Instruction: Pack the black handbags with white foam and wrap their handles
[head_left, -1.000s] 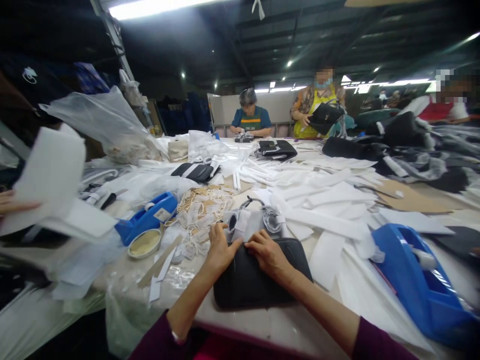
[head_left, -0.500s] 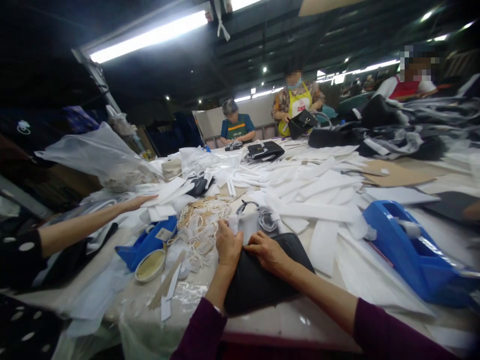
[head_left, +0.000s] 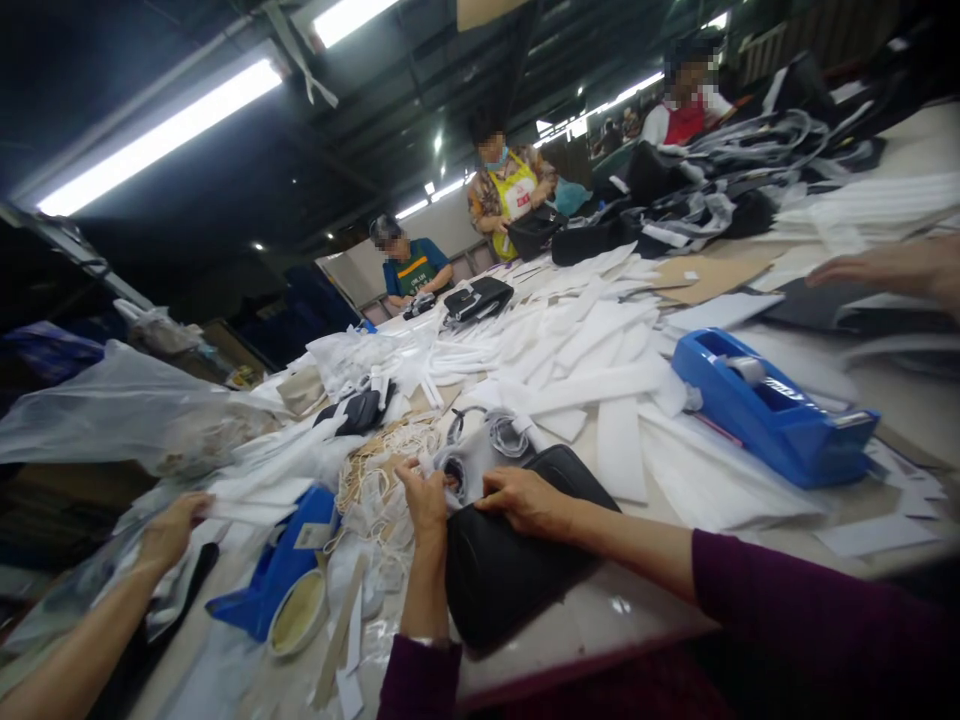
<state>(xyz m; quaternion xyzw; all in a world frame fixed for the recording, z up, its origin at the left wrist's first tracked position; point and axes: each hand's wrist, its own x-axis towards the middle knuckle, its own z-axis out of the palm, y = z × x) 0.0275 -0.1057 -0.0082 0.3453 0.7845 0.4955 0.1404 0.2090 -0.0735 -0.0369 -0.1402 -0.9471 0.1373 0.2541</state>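
A black bag (head_left: 517, 560) lies at the table's front edge, below both hands. My right hand (head_left: 525, 503) grips its upper edge, fingers bent over the rim. My left hand (head_left: 425, 500) is at the bag's upper left corner, thumb and fingers curled together by some whitish wrapping; what it holds is too small to make out. Just behind the bag lie a coiled, wrapped strap (head_left: 508, 434) and a thin dark loop. A tangle of cream strings (head_left: 386, 460) spreads beyond my left hand.
Blue tape dispensers (head_left: 772, 405) (head_left: 281, 565) stand right and left, a tape roll (head_left: 296, 612) by the left one. White foam strips (head_left: 592, 340) cover the middle. A co-worker's hand (head_left: 169, 535) holds strips at left; another hand (head_left: 892, 275) shows at right. People work across the table.
The view has turned right and tilted. My left hand has come away from the bag's edge toward the upper left corner. The co-worker's left-side hand now grips white strips.
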